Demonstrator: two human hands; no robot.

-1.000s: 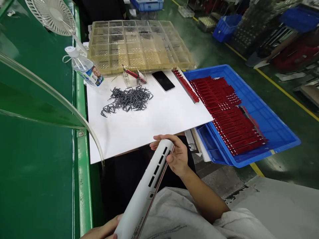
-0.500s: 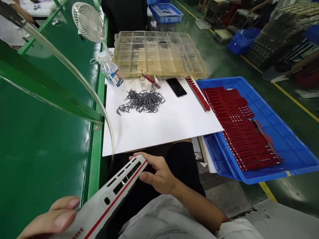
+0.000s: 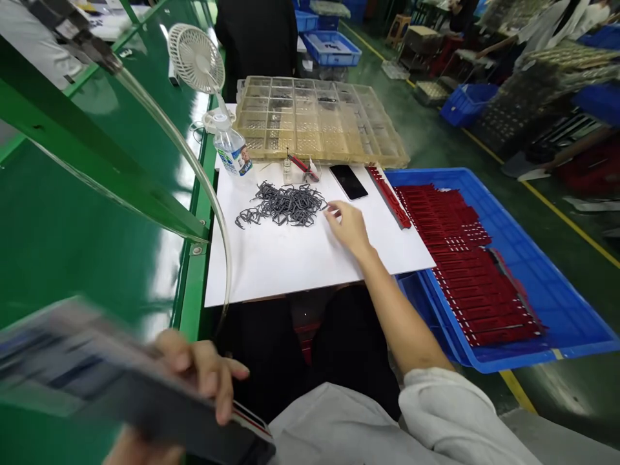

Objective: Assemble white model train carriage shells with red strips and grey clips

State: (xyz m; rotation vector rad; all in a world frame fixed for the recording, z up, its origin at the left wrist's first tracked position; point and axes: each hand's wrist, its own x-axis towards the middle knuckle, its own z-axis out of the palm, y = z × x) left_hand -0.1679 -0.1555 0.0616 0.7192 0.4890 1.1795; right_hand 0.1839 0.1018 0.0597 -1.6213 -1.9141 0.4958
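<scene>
Well, a big blue bin [image 3: 513,252] sits by the right side of the white board [image 3: 276,265], and flat red parts [image 3: 477,303] lie in rows inside it. The person's right arm reaches over the board's near edge, with its elbow low and a bit bent. Down at the left is the long shell [image 3: 121,387], tipped at a slant and held off the board. The left hand [image 3: 208,371] has its fingers curled round the shell, so that grip is closed on it. The right hand [image 3: 349,227] is palm down, with its thumb and first finger close together at the right edge of the pile of little hooks [image 3: 293,205]. I cannot tell if those 2 fingertips have hold of a hook.

Just 0.5 seconds ago, both hands were on the shell. Now only 1 is, and the shell has swung to the left and turned, so its dark gray side shows in place of its white side.

The shell looks smooth and hard, but its far end is blurry. The hooks are dark gray, thin and bent, all in a tangle.
</scene>
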